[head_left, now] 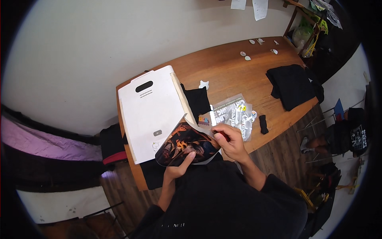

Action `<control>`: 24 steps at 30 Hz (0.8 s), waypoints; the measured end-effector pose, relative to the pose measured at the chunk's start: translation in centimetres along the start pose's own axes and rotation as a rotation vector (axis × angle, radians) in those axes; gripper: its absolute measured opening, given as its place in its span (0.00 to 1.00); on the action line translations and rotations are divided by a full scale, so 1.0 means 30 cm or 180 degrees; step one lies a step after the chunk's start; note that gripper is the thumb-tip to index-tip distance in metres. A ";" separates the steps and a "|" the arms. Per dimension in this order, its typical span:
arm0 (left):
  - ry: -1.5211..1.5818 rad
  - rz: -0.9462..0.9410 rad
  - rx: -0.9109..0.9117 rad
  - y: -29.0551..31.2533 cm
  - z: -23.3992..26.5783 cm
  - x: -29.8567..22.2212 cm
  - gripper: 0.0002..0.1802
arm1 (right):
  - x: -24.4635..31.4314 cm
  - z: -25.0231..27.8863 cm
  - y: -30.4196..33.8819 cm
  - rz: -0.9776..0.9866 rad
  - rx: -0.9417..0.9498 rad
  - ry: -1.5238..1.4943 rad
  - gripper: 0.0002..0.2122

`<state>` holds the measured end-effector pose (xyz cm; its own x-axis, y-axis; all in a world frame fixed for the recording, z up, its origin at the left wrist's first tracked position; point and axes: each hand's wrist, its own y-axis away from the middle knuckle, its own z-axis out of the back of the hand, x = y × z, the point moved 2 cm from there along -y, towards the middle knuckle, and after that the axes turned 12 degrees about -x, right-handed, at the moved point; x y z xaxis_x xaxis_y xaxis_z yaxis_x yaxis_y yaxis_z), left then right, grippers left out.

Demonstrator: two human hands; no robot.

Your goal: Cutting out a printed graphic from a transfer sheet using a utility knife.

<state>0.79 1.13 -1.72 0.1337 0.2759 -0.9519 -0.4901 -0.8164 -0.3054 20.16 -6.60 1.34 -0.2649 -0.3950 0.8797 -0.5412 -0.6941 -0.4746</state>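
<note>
A printed film sheet (181,144) with a dark picture in orange and brown is held up, curled, in front of my body. My left hand (180,167) grips its lower edge, thumb on the printed face. At the sheet's right edge, my right hand (234,144) is closed on a small tool with a red handle (223,136); the fingers hide most of it, so its kind is unclear. Just beyond the sheet stands a white heat press (153,107). Black cloth (197,100) shows at its right side, and more dark cloth lies under its near edge.
Several printed transfer sheets (234,113) lie right of the press on the wooden table (227,71). A small black bundle (263,124), folded black garments (292,85) and white cutouts (248,58) lie farther out. Another person (350,133) is at far right.
</note>
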 end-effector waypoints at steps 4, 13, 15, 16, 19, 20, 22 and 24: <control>-0.0069 0.0043 0.0243 -0.002 -0.004 -0.003 0.18 | -0.002 0.003 0.000 -0.0270 0.0192 0.0104 0.06; -0.0081 0.0159 0.0177 0.000 -0.008 -0.005 0.17 | 0.007 0.004 -0.008 -0.0171 0.0240 0.0168 0.06; -0.0052 0.0127 -0.0059 0.000 0.000 -0.007 0.17 | 0.012 0.007 -0.011 0.0067 0.0204 0.0071 0.06; -0.0167 0.0172 0.0215 0.001 -0.005 -0.004 0.17 | 0.006 0.005 -0.010 -0.0096 0.0344 0.0275 0.06; -0.0107 0.0107 0.0214 0.000 -0.006 -0.001 0.17 | 0.003 0.001 -0.012 -0.0060 0.0286 0.0229 0.07; -0.0010 0.0007 -0.0052 0.000 -0.001 -0.002 0.17 | 0.003 0.002 -0.012 -0.0070 0.0252 0.0224 0.07; -0.0207 0.0035 0.0135 0.002 -0.006 0.002 0.17 | 0.002 0.002 -0.013 -0.0078 0.0219 0.0218 0.07; -0.0071 -0.0017 -0.0113 0.003 0.000 0.003 0.18 | 0.009 0.006 -0.013 0.0125 0.0111 0.0077 0.07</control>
<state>0.77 1.08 -1.82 0.1169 0.2912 -0.9495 -0.4584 -0.8323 -0.3117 20.45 -6.54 1.76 -0.3048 -0.4079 0.8607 -0.5020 -0.6991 -0.5091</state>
